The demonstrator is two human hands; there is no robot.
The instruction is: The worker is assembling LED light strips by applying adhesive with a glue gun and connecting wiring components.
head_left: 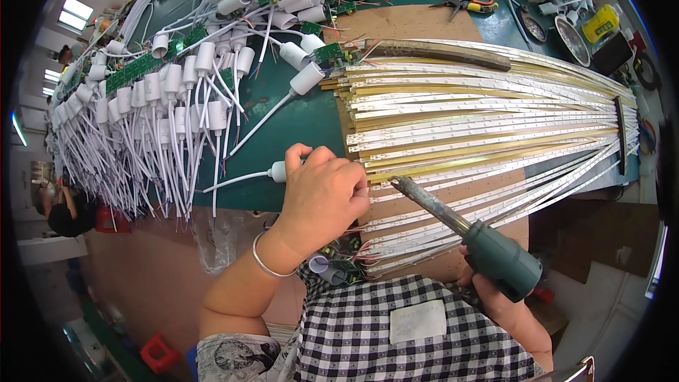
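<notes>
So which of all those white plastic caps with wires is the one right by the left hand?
The white cap lying alone on the green mat, its wire trailing left, right at the left hand fingers. The other caps lie bunched farther up and left.

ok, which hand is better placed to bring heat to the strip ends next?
Right, probably. The right hand grips the soldering iron, whose tip lies at the near ends of the LED strips. The left hand rests fisted at those ends beside a white capped lead, so it looks suited to steadying.
</notes>
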